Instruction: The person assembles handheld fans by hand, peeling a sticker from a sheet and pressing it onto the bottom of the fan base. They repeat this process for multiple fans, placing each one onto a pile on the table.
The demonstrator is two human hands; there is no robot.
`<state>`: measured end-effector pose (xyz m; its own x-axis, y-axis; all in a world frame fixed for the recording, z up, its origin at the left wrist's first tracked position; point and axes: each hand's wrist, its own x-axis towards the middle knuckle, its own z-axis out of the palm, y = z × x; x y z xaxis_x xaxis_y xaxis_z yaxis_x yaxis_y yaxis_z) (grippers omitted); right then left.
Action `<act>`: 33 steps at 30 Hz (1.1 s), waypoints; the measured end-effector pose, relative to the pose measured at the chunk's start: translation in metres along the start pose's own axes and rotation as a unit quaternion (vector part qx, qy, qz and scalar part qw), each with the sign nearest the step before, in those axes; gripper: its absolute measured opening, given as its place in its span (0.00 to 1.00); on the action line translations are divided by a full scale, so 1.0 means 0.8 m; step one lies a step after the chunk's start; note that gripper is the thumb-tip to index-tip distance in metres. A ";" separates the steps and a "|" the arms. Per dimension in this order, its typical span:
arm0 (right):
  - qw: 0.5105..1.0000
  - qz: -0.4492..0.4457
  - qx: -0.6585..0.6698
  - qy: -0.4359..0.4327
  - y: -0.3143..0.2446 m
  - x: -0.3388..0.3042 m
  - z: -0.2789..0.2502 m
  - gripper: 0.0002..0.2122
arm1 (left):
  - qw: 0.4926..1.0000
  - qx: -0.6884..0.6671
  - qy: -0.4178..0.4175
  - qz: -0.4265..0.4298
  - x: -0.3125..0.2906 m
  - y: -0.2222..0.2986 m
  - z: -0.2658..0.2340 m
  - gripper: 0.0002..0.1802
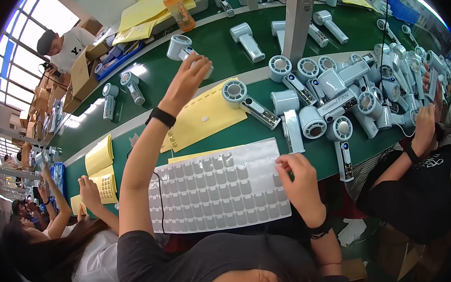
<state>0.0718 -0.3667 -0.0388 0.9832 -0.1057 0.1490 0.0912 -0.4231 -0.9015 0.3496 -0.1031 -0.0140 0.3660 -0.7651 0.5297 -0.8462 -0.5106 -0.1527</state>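
My left hand (187, 82) reaches across the table, its fingers closed round the handle of a pale grey handheld fan (179, 47). In front of me lies a white sheet of grey stickers (216, 193); its upper right part is bare backing. Over that sheet's right edge, my right hand (301, 187) is curled, thumb and fingertips close together. Whether anything small is between them I cannot make out. Just beyond the right hand lies another handheld fan (291, 130), and a yellow sheet (200, 119) sits under my left forearm.
A large pile of handheld fans (346, 92) covers the right side of the green table (264, 86). Behind it rises a metal post (297, 24). An orange drink bottle (178, 10) stands at the far side. Co-workers sit left and right, one hand (91, 191) close by.
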 end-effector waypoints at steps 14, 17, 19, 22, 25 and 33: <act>0.991 -0.068 -0.106 0.041 0.029 -0.043 0.008 0.08 | 0.980 -0.117 0.019 -0.162 0.006 0.051 0.045 0.22; 0.992 -0.067 -0.100 0.045 0.028 -0.043 0.012 0.09 | 0.972 -0.223 0.027 -0.072 0.032 0.116 0.016 0.18; 0.989 -0.082 -0.107 0.067 0.026 -0.046 0.016 0.09 | 0.977 -0.213 0.007 -0.020 0.043 0.150 0.007 0.18; 0.986 -0.094 -0.120 0.062 0.023 -0.053 0.019 0.11 | 0.977 -0.200 -0.046 0.052 0.048 0.171 0.006 0.22; 0.991 -0.080 -0.091 0.054 0.028 -0.053 0.021 0.11 | 0.956 -0.199 -0.212 0.036 0.040 0.165 0.024 0.29; 0.989 -0.080 -0.090 0.085 0.029 -0.051 0.024 0.07 | 0.958 -0.273 -0.013 -0.091 0.025 0.158 0.005 0.33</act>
<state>0.0365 -0.3548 -0.0738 0.9161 -0.1678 0.3642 0.1986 -0.5992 -0.7756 0.2517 -0.1846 -0.0262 0.5300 -0.6967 0.4834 -0.8414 -0.3607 0.4025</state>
